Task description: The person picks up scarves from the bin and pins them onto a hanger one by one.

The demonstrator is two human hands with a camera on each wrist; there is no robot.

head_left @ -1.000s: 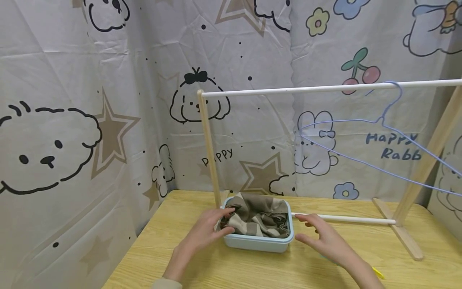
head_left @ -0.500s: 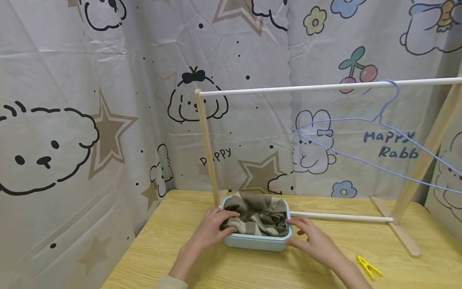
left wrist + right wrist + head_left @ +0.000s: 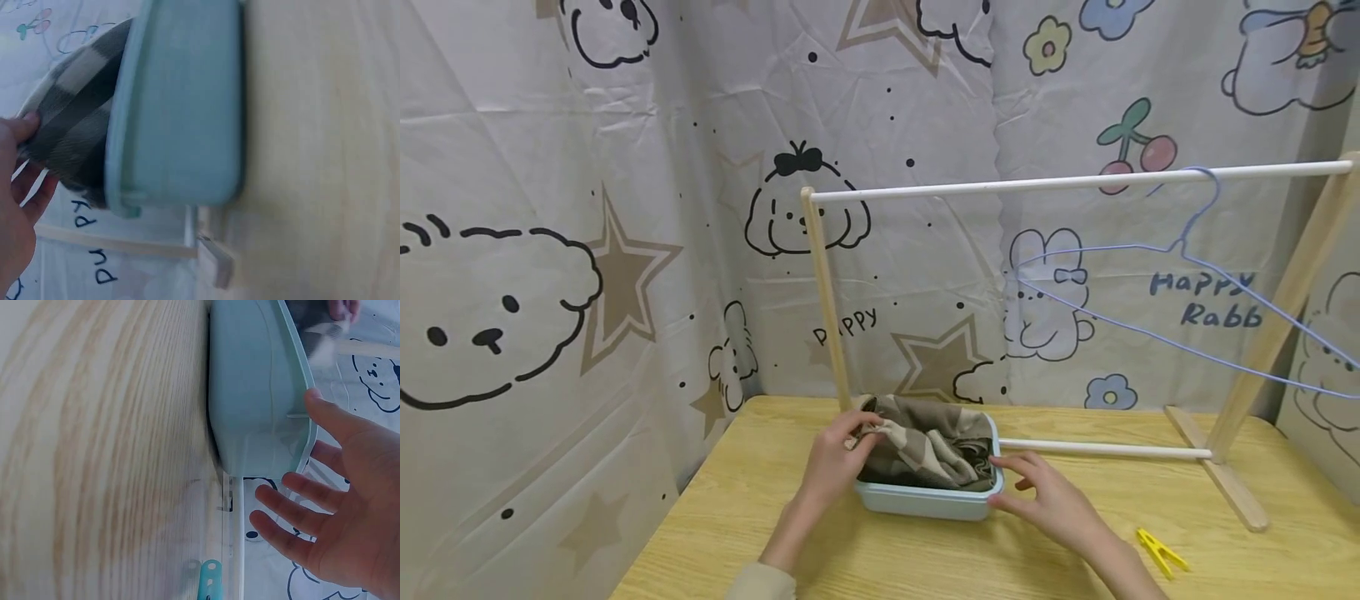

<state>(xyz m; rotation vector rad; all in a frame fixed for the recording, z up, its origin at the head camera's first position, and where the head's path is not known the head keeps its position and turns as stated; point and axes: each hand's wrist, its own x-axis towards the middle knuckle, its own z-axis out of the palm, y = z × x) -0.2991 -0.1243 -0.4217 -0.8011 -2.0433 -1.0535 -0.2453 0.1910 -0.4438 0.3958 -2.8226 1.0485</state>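
Observation:
A brown-and-beige checked cloth (image 3: 925, 446) lies bunched in a light blue plastic box (image 3: 925, 503). My left hand (image 3: 835, 457) pinches the cloth's left part between thumb and fingers. In the left wrist view, the raised cloth (image 3: 78, 119) stretches from the fingers to over the box's rim (image 3: 115, 144). My right hand (image 3: 1048, 498) is at the box's right end, with thumb and forefinger at the rim. In the right wrist view, the thumb tip touches the rim near the corner, while the other fingers of the right hand (image 3: 350, 494) spread loosely past the end wall.
Behind the box stands a rack with wooden legs (image 3: 1288, 308) and a white top rail (image 3: 1000, 187). A blue wire hanger (image 3: 1183, 247) hangs from it. A yellow clothespin (image 3: 1162, 552) lies on the wooden table (image 3: 715, 517) at right. A teal piece with a hole (image 3: 210, 578) shows low in the right wrist view.
My right hand has come left to the box's rim. My left hand has taken hold of the cloth and lifted its left part a little. The yellow clothespin has come fully into view.

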